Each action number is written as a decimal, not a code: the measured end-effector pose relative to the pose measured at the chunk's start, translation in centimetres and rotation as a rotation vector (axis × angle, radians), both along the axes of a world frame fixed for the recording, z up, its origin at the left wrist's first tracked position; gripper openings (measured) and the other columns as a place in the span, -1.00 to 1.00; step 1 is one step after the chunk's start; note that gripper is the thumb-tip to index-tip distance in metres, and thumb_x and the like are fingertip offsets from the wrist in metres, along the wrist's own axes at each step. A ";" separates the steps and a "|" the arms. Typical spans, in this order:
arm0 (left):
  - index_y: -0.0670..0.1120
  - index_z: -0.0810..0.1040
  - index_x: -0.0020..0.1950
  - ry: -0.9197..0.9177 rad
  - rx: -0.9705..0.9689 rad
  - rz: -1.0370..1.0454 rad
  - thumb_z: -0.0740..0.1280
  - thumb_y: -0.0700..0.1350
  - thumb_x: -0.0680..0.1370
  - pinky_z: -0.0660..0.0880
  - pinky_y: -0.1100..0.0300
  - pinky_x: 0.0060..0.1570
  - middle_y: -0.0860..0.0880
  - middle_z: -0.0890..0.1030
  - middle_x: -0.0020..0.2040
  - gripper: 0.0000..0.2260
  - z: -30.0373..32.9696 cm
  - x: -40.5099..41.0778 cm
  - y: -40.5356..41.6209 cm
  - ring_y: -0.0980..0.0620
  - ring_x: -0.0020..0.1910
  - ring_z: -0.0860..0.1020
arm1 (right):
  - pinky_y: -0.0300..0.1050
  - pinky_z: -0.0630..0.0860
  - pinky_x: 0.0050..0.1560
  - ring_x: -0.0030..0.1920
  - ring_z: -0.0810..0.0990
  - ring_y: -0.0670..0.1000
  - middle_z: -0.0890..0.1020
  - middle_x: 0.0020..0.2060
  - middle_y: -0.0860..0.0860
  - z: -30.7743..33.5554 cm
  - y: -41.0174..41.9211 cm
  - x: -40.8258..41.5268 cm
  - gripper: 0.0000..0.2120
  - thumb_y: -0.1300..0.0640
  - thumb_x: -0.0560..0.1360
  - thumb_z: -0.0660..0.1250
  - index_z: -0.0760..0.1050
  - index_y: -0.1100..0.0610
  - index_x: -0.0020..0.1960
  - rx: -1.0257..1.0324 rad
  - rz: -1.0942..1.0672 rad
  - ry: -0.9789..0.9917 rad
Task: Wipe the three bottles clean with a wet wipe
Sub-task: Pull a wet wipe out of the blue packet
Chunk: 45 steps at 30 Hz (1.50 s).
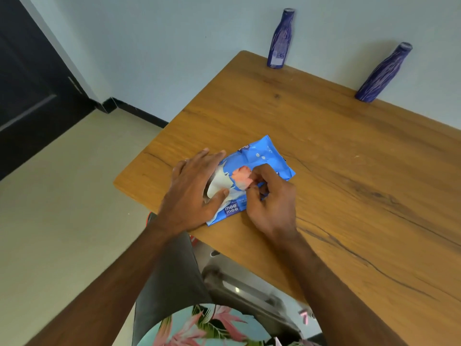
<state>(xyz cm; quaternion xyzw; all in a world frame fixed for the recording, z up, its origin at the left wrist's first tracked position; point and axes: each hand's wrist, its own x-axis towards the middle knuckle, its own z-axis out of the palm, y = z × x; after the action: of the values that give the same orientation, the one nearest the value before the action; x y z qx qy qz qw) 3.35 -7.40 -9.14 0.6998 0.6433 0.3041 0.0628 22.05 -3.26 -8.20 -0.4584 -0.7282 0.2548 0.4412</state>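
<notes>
Wet-wipe pack (252, 178): soft, glossy blue plastic pouch, crinkled, lying flat near the left front corner of the wooden table (324, 171).

Left hand (193, 193): fingers straight, palm pressed down on the left end of the pack, thumb lying across the peeled-back white flap (216, 187). The flap is smooth and curled up, just left of the pinch point.

Right hand (270, 199): fingers curled, tips pinching at the pack's centre opening, just right of the left thumb. Whether a wipe is already between the fingertips cannot be told; the spot is blurred.

Two bottles visible, well beyond the hands at the table's far edge against the wall: left bottle (280, 38) and right bottle (383, 72), both upright, dark blue with pale streaks, narrow necks widening to cylindrical bodies.

Table top: warm brown laminate, dark grain lines, rounded corners.
</notes>
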 end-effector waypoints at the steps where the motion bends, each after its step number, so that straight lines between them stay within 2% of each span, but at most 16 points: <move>1: 0.01 0.29 0.54 0.008 0.031 -0.018 0.39 0.07 0.51 0.15 -0.04 0.45 0.03 0.42 0.49 -0.38 -0.1 -0.1 0.0 0.05 0.57 0.23 | 0.06 0.48 -0.35 -0.36 0.51 0.05 0.58 -0.32 -0.04 -0.1 0.0 0.0 -0.90 0.21 0.43 0.25 0.53 0.12 -0.12 0.018 0.000 0.019; 4: 0.10 0.27 0.55 0.056 0.060 -0.086 0.37 -0.02 0.53 0.18 -0.04 0.43 0.05 0.40 0.50 -0.41 -0.1 -0.1 0.0 0.06 0.55 0.26 | 0.01 0.53 -0.32 -0.34 0.58 -0.03 0.67 -0.27 -0.07 -0.3 0.2 -0.1 -0.91 0.13 0.57 0.35 0.63 0.06 -0.03 0.073 -0.037 0.038; 6: 0.14 0.27 0.53 0.060 0.049 -0.111 0.34 -0.05 0.55 0.26 -0.07 0.39 0.05 0.42 0.50 -0.43 0.0 0.0 -0.1 0.06 0.50 0.34 | -0.01 0.55 -0.28 -0.31 0.59 -0.10 0.70 -0.22 -0.10 -0.5 0.2 -0.2 -0.89 0.09 0.57 0.37 0.67 0.01 0.03 0.090 -0.039 -0.032; 8: 0.14 0.29 0.53 0.022 0.034 -0.120 0.33 -0.10 0.55 0.31 -0.12 0.36 0.08 0.44 0.47 -0.44 0.1 0.1 -0.2 0.09 0.43 0.41 | 0.03 0.56 -0.23 -0.25 0.62 -0.05 0.69 -0.18 -0.09 -0.4 0.2 -0.2 -0.82 0.10 0.53 0.35 0.67 -0.06 0.07 0.115 -0.021 -0.149; 11: 0.10 0.28 0.54 -0.145 -0.007 -0.123 0.37 -0.21 0.53 0.44 -0.15 0.27 0.11 0.52 0.37 -0.38 0.5 0.1 0.1 0.13 0.30 0.51 | 0.09 0.56 -0.12 -0.15 0.61 0.03 0.58 -0.08 -0.07 1.0 0.7 -0.6 -0.70 0.15 0.45 0.35 0.63 -0.14 0.11 0.068 -0.016 -0.362; 13: 0.08 0.28 0.55 -0.325 -0.042 -0.119 0.38 -0.31 0.52 0.59 -0.01 0.13 0.12 0.57 0.26 -0.34 1.1 0.6 0.3 0.15 0.19 0.58 | 0.08 0.55 -0.07 -0.09 0.60 0.05 0.55 -0.04 -0.05 2.1 1.1 -1.0 -0.69 0.14 0.45 0.35 0.62 -0.14 0.12 -0.001 0.008 -0.437; 17: 0.18 0.21 0.53 -0.485 -0.047 -0.075 0.38 -0.36 0.51 0.60 0.30 -0.02 0.14 0.60 0.14 -0.26 1.7 1.5 0.4 0.19 0.09 0.61 | 0.05 0.57 -0.10 -0.18 0.61 0.08 0.64 -0.23 -0.03 2.6 1.3 -2.1 -0.92 0.04 0.51 0.35 0.61 -0.01 -0.06 -0.087 0.024 -0.380; 21: 0.15 0.24 0.54 -0.522 -0.050 -0.058 0.36 -0.38 0.51 0.60 0.29 -0.01 0.08 0.64 0.15 -0.28 1.4 1.4 0.5 0.16 0.08 0.64 | 0.06 0.55 -0.21 -0.33 0.56 0.08 0.59 -0.41 -0.01 2.0 1.4 -2.7 -0.80 0.08 0.52 0.37 0.53 0.09 -0.27 -0.079 -0.035 -0.369; 23: 0.13 0.33 0.50 -0.474 -0.035 -0.056 0.34 -0.38 0.51 0.57 0.33 0.04 0.12 0.61 0.18 -0.35 1.4 1.5 0.6 0.24 0.14 0.59 | 0.04 0.54 -0.24 -0.34 0.57 0.00 0.62 -0.40 -0.05 2.0 1.8 -2.4 -0.82 0.14 0.52 0.36 0.59 0.07 -0.26 -0.090 -0.060 -0.287; 25: 0.02 0.44 0.46 -0.345 0.014 -0.060 0.31 -0.31 0.51 0.50 0.30 0.19 0.07 0.60 0.24 -0.47 1.1 1.6 0.8 0.25 0.22 0.53 | 0.02 0.54 -0.19 -0.30 0.58 -0.08 0.64 -0.34 -0.10 1.9 1.6 -2.2 -0.84 0.17 0.54 0.35 0.60 0.04 -0.21 -0.099 -0.060 -0.201; 28: -0.05 0.54 0.37 -0.251 0.024 -0.019 0.27 -0.20 0.49 0.50 -0.01 0.26 0.01 0.61 0.26 -0.57 0.3 1.5 1.4 0.15 0.25 0.51 | 0.00 0.56 -0.11 -0.18 0.64 -0.11 0.68 -0.22 -0.10 1.3 1.2 -1.4 -0.88 0.13 0.58 0.31 0.54 0.07 -0.14 -0.148 0.038 -0.058; 31: -0.05 0.57 0.31 -0.239 0.028 0.021 0.29 -0.17 0.47 0.52 -0.14 0.21 0.01 0.62 0.23 -0.59 -0.3 1.4 1.9 0.07 0.23 0.55 | 0.15 0.56 -0.02 -0.08 0.68 0.05 0.69 -0.13 0.05 0.6 1.1 -0.1 -0.84 0.13 0.57 0.23 0.53 0.16 -0.11 -0.254 0.140 0.090; 35: 0.00 0.55 0.32 -0.155 0.044 0.022 0.28 -0.02 0.45 0.46 -0.14 0.24 0.04 0.61 0.24 -0.57 0.0 2.0 2.1 0.06 0.24 0.54 | 0.19 0.43 -0.08 -0.14 0.54 0.20 0.59 -0.22 0.19 0.5 1.5 0.9 -0.80 0.14 0.52 0.20 0.47 0.26 -0.17 -0.324 0.212 0.202; 38: 0.07 0.54 0.35 -0.053 0.089 0.025 0.33 0.13 0.44 0.40 -0.09 0.21 0.10 0.58 0.27 -0.52 0.5 2.8 2.4 0.09 0.26 0.52 | -0.09 0.37 -0.12 -0.16 0.46 0.00 0.53 -0.27 0.03 0.6 1.7 0.9 -0.85 0.15 0.52 0.25 0.46 0.18 -0.21 -0.295 0.247 0.151; 40: 0.06 0.60 0.28 -0.032 0.121 0.059 0.31 0.14 0.46 0.42 -0.13 0.15 0.08 0.60 0.21 -0.58 0.4 3.1 2.9 0.05 0.20 0.56 | -0.18 0.35 -0.08 -0.12 0.44 -0.02 0.53 -0.25 0.02 0.5 1.9 1.1 -0.86 0.18 0.53 0.29 0.50 0.17 -0.20 -0.259 0.260 0.145; 45: 0.04 0.66 0.19 -0.002 0.129 0.083 0.29 0.18 0.49 0.42 -0.14 0.08 0.08 0.64 0.14 -0.61 -0.2 3.1 3.5 0.03 0.14 0.58 | -0.04 0.31 -0.14 -0.17 0.39 0.06 0.46 -0.30 0.01 0.1 2.0 2.1 -0.85 0.28 0.46 0.20 0.38 0.21 -0.29 -0.221 0.268 0.280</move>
<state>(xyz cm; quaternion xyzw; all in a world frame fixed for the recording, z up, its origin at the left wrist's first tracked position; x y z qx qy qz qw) 6.49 -3.91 -9.39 0.6749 0.6508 0.3479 0.0057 24.13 -1.22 -8.12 -0.3630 -0.6820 0.4506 0.4474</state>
